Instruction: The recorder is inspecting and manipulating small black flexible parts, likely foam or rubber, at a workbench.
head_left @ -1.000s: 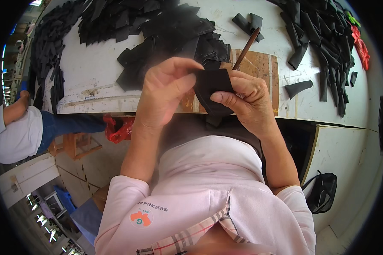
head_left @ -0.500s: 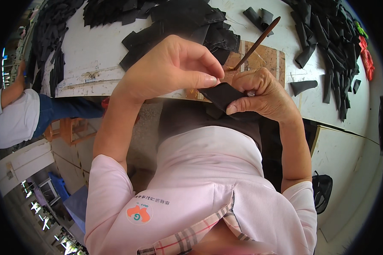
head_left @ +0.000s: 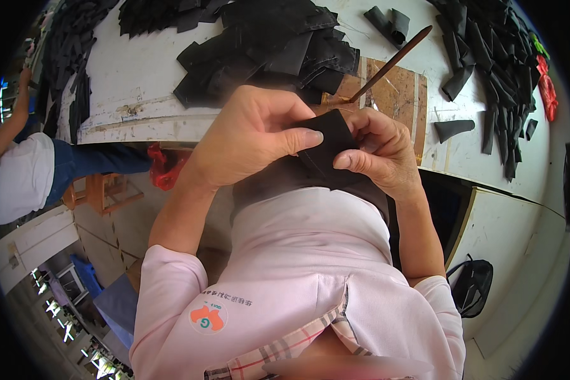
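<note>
A white worktop [head_left: 139, 82] carries a large heap of black cut pieces [head_left: 266, 44] at centre and a second spread of black strips [head_left: 487, 57] along its right side. A wooden board [head_left: 399, 101] lies near the front edge, a thin brown stick [head_left: 392, 63] resting across it. Red scraps [head_left: 546, 88] sit at far right. A co-worker in a white top [head_left: 16, 177] sits at left beside a wooden stool [head_left: 101, 193]. A black bag [head_left: 472, 285] rests on the floor.

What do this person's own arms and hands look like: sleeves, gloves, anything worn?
Both hands, left hand and right hand, are bare: no gloves, and no rings or watch that I can see. The forearms are uncovered. Short pale pink sleeves end above the elbows, part of a pink top with a plaid-trimmed collar.
</note>
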Demonstrator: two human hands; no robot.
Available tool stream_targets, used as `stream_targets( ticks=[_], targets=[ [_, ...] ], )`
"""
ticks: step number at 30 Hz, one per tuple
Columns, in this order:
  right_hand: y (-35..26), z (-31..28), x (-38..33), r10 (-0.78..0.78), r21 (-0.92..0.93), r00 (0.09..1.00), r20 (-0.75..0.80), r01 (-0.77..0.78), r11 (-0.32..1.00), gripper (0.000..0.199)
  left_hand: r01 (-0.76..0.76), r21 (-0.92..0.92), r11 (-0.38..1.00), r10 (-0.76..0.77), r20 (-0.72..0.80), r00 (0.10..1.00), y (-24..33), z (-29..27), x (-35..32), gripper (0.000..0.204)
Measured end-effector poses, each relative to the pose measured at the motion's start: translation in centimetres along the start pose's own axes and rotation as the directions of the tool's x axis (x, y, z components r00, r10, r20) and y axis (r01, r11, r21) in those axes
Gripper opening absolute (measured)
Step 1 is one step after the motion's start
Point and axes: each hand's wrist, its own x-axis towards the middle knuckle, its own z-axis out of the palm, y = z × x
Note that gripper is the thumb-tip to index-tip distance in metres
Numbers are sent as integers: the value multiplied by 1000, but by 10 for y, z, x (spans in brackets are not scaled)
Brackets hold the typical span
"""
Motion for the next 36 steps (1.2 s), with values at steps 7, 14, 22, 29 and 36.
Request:
stream_targets(
  ticks=[7,14,22,29,36],
  targets=[
    [-2,1,-1,-179,-284,982,-67,153,947,16,-110,-84,990,100,-116,988,-14,12,0,14],
    [-9,-1,1,-172,-376,985,14,165,912,11,94,-89,992,-95,-5,995,3,-7,7,16],
    [-9,-5,6,-162,-448,980,113,196,872,11,-27,347,937,-19,127,992,7,-2,5,13],
    [-9,11,5,-661,-853,739,-134,253,456,28,-122,257,959,204,-322,925,-17,26,7,5],
    [-2,24,3,-392,-512,837,-383,161,844,13,-296,531,794,575,-499,648,-42,65,15,9]
  ],
)
